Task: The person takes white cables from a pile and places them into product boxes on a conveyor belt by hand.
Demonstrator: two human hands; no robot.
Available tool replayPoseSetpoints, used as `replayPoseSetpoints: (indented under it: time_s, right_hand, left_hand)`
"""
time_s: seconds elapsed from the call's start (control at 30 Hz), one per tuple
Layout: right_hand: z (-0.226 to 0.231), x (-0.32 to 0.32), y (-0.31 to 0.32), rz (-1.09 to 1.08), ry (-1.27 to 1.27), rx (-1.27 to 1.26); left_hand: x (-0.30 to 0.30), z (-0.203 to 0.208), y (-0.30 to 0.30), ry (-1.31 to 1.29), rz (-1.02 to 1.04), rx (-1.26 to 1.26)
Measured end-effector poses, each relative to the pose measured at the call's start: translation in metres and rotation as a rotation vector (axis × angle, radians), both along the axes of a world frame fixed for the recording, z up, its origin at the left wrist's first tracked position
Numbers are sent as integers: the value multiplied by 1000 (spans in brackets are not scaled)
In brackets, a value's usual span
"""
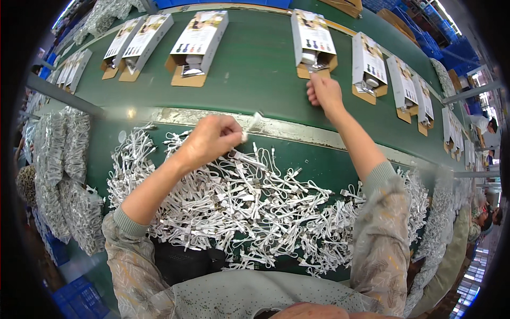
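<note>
In the head view, seven nearer white boxes (199, 34) are counted on the green belt (255, 64), three left, four right; those farther off are too small to count. A blurred white cable (254, 123) is pinched in the left hand's (212, 137) closed fingers, above a pile of cables (239, 202) too tangled to count. The right hand's (326, 93) curled fingers are held at one box's flap (303, 73); their grip cannot be told. The pile is spread on a green table (319, 166).
</note>
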State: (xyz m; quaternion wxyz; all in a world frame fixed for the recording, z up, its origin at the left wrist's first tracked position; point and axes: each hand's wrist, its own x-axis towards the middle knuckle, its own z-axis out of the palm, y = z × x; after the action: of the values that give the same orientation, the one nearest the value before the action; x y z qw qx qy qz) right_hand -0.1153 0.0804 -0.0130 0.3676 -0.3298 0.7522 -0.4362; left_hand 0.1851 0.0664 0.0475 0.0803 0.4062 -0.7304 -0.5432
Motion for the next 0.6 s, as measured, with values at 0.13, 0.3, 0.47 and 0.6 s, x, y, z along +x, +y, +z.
replayPoseSetpoints:
  time_s: [0.13, 0.3, 0.47, 0.6]
  right_hand:
    - [12, 37, 66, 328, 278, -62]
    - [41, 79, 104, 552, 303, 28]
    - [35, 107, 102, 663, 525, 2]
    - [26, 113, 95, 701, 697, -81]
  left_hand:
    - [23, 4, -27, -91, 184, -183]
    - [25, -7, -69, -296, 334, -520]
    - [-11, -31, -104, -442, 340, -650]
    - [-22, -45, -111, -370, 438, -613]
